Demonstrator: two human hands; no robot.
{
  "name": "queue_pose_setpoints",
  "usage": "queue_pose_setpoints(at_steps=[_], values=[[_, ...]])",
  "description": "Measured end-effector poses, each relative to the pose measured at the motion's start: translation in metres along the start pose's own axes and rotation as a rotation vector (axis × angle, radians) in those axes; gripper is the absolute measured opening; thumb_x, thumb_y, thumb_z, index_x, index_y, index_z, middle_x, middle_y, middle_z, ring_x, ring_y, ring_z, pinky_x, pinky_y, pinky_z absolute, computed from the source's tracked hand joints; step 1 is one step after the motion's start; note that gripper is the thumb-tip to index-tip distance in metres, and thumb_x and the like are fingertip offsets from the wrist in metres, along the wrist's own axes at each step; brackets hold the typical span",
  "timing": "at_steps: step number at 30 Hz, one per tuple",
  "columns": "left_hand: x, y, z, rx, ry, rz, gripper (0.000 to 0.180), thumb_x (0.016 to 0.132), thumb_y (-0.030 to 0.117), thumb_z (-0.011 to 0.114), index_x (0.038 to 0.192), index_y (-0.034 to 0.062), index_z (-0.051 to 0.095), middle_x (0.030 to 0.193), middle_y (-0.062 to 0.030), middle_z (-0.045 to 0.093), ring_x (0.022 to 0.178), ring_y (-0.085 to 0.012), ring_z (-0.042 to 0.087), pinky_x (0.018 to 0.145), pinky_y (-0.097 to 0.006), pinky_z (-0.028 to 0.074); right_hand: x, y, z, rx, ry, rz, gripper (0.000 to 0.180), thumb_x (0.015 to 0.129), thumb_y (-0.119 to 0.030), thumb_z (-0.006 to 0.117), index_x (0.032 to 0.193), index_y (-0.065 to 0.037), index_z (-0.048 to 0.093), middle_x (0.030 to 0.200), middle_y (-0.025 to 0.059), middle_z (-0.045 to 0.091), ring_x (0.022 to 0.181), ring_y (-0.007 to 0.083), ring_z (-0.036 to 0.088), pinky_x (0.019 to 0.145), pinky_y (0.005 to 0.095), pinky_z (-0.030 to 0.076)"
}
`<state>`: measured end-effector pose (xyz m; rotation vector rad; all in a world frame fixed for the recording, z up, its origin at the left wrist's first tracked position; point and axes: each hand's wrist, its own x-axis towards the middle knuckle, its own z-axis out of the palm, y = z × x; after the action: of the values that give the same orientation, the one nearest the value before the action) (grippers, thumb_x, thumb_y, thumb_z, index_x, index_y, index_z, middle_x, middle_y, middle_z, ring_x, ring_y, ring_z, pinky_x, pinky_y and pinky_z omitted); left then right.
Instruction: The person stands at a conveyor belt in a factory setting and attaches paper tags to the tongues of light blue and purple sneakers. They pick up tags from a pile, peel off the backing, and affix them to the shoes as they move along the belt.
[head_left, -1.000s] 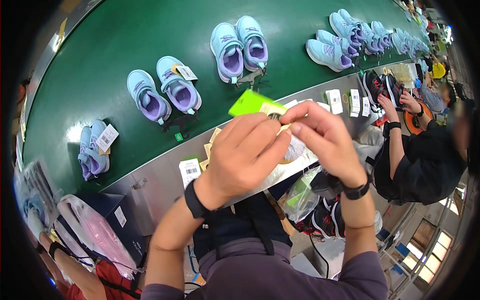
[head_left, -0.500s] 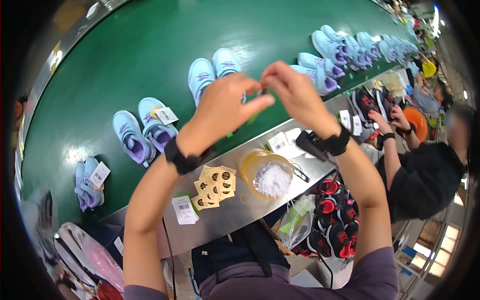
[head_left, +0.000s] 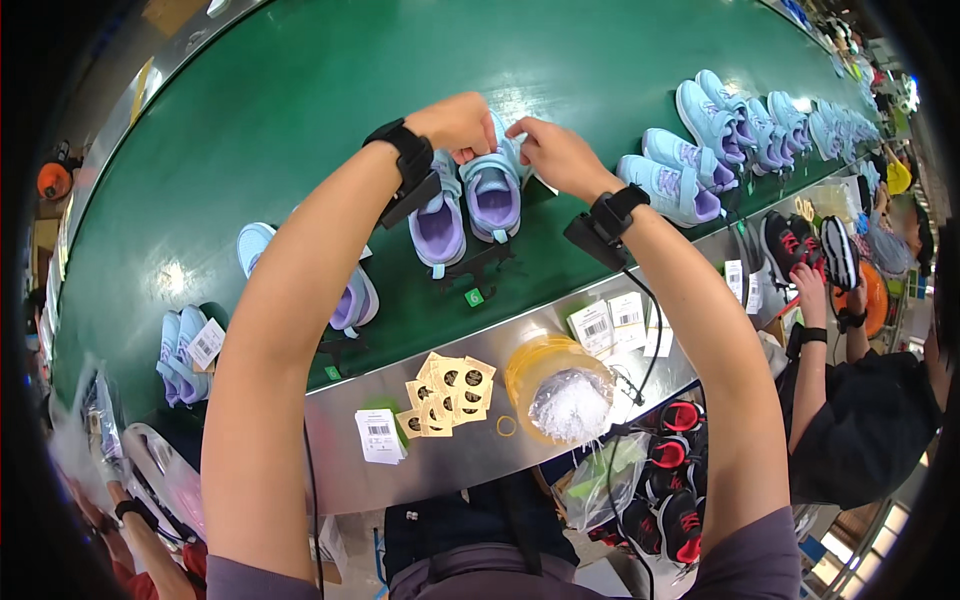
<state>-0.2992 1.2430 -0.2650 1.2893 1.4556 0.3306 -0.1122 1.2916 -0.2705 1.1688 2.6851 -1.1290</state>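
Beyond the bowl (head_left: 516,375), slightly leftward, a blue shoe (head_left: 494,188) is resting; the left hand (head_left: 460,124) and right hand (head_left: 562,156) are working slightly apart at its front, seemingly adjusting something. Whether they are gripping anything is staying unclear; the next move is probably calling for fingertip precision.

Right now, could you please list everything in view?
Table: one, green, centre
Ledge: one, silver, table's near edge
Sneaker pair: one, light blue, on table
Matching sneakers: many, light blue, left and right
Barcode tags: several stacks, white, ledge
Stickers: one cluster, beige, ledge
Tub of plastic strands: one, yellowish, ledge
Rubber band: one, yellow, ledge
Laced sneakers: several, black-red, below ledge
Plastic bag: one, clear, below ledge
Co-workers: several, varied clothing, right and lower left
Left hand: one, bare, at sneaker pair
Right hand: one, bare, at sneaker pair
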Motion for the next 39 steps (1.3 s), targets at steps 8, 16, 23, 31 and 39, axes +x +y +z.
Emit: queue_pose_setpoints(at_steps=[8,16,23,31,39], values=[[-0.009,0.002,-0.002,0.2,-0.055,0.017,0.014,0.073,0.004,0.062,0.084,-0.0016,0.068,0.069,-0.0052,0.063,0.059,-0.0116,0.058,0.055,-0.025,0.051,0.0,-0.023,0.019,-0.187,0.12,-0.035,0.02,0.083,-0.014,0.051,0.095,-0.009,0.065,0.08,0.0143,0.066,0.078,0.0336,0.063,0.071,0.0435,0.048],[-0.02,-0.015,0.018,-0.081,0.321,0.045,0.014,0.071,0.009,0.064,0.081,0.0023,0.071,0.065,-0.0073,0.063,0.051,-0.0134,0.056,0.051,-0.027,0.046,0.014,-0.018,0.004,0.062,-0.106,-0.032,0.025,0.083,-0.019,0.059,0.101,-0.002,0.066,0.08,0.0083,0.066,0.067,0.016,0.057,0.062,0.0307,0.045],[-0.031,-0.018,0.014,-0.09,0.357,0.024,0.013,0.069,0.01,0.067,0.08,0.0044,0.071,0.061,-0.0057,0.062,0.052,-0.0132,0.056,0.051,-0.028,0.045,0.016,-0.017,0.008,0.111,-0.112,-0.082,0.023,0.083,-0.02,0.059,0.098,-0.005,0.067,0.081,0.008,0.066,0.071,0.0179,0.057,0.065,0.0315,0.046],[-0.033,-0.025,0.027,0.269,0.571,0.274,0.012,0.07,0.007,0.057,0.071,-0.0037,0.064,0.068,-0.0208,0.063,0.06,-0.0361,0.06,0.056,-0.04,0.047,0.0,-0.046,0.028,-0.427,0.306,-0.204,0.022,0.085,-0.015,0.054,0.1,-0.002,0.06,0.086,0.0189,0.061,0.076,0.0355,0.06,0.071,0.0415,0.049],[-0.056,-0.029,0.026,-0.97,0.353,0.107,0.025,0.084,0.011,0.061,0.103,-0.0065,0.059,0.087,-0.0093,0.063,0.077,-0.0164,0.061,0.069,-0.032,0.052,0.008,-0.033,0.003,1.126,-0.202,0.097,0.028,0.091,-0.016,0.054,0.107,0.007,0.054,0.103,0.0128,0.059,0.092,0.0193,0.062,0.083,0.0304,0.052]])
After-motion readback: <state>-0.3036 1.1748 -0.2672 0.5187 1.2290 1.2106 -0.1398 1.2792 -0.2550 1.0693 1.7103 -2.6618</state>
